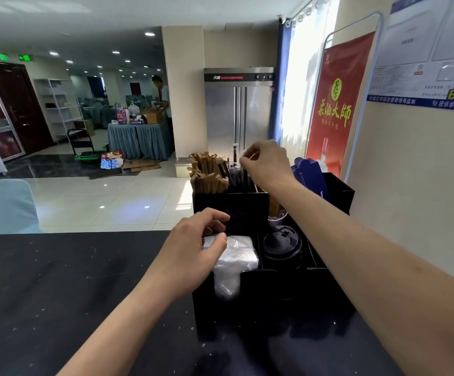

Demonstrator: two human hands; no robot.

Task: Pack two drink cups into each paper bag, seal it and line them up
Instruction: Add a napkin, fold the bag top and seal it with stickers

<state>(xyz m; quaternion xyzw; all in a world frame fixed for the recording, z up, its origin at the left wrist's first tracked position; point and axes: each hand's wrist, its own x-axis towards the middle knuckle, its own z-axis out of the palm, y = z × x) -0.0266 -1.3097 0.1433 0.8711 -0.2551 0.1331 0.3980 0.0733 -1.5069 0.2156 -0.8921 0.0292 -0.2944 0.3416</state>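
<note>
A black organizer [247, 207] stands on the dark counter [71, 289]. My left hand [193, 248] pinches the stack of clear plastic bags [236, 261] in its front left compartment. My right hand [267, 165] is raised over the back compartments and pinches a dark wrapped straw [235, 156] standing among several others. Black cup lids [281, 241] are stacked in the middle compartment. No drink cup or paper bag shows.
Brown paper-wrapped sticks [206, 173] fill the back left compartment, blue folded cards [311, 175] the back right. A wall [415, 172] stands close on the right with a red banner [339, 104]. Beyond the counter lies tiled floor, a steel fridge [238, 109] and a person at a draped table.
</note>
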